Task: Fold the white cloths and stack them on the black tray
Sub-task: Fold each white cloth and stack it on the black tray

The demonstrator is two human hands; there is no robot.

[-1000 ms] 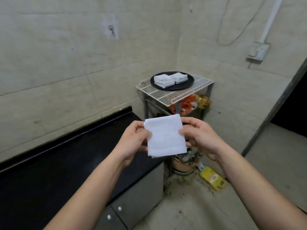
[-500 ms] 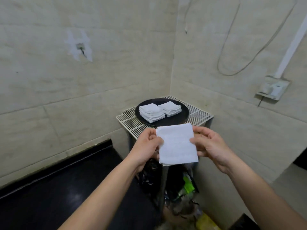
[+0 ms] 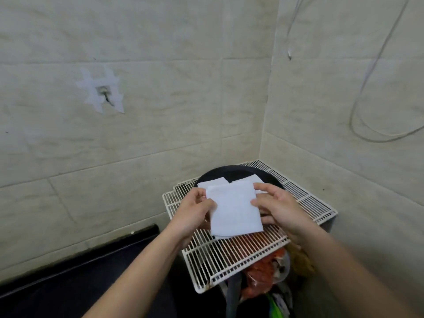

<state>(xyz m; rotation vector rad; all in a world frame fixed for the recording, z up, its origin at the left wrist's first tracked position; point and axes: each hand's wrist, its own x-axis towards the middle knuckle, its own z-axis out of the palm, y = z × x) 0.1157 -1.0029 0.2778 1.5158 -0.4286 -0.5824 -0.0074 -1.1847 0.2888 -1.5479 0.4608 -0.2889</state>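
Lengthwise toward tray (image 3: 229,172), left hand (image 3: 195,210) and right hand (image 3: 277,207) pinch cloth (image 3: 234,207).

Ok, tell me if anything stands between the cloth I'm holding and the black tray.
Nothing visible blocks the way. The left hand and right hand pinch the folded cloth right in front of the black tray; only the stacked cloths already on it lie behind, partly hidden.
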